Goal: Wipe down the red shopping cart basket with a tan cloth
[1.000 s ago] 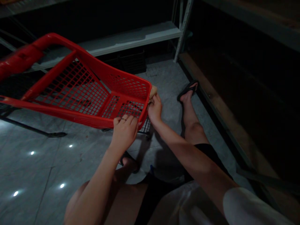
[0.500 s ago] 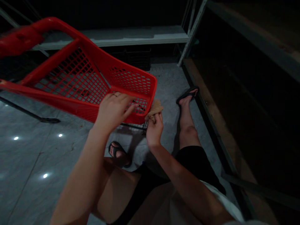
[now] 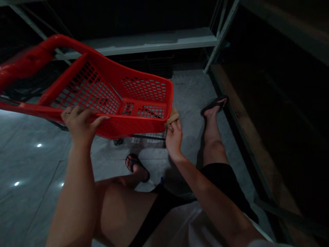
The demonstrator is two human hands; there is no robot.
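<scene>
A red plastic shopping cart [image 3: 144, 125] with lattice walls stands in front of me, its handle at the far left. My left hand [image 3: 81, 125] lies over the cart's near top rim, fingers hooked over the edge and thumb stretched along the side. At the cart's right end, my right hand [image 3: 174, 135] pinches a crumpled tan cloth [image 3: 173, 116] and presses it against the corner. Part of the cloth is hidden by the fingers and the rim.
Behind the cart runs a low grey shelf [image 3: 154, 46] with a dark crate [image 3: 160, 65] under it. A dark rack with a wooden lower board [image 3: 246, 133] lines the right side. My sandalled feet stand on the tiled floor [image 3: 102, 157].
My left hand has moved left from above the cart's basket onto the near rim. My right hand and the cloth stay at the right end corner. The view has shifted slightly.
</scene>
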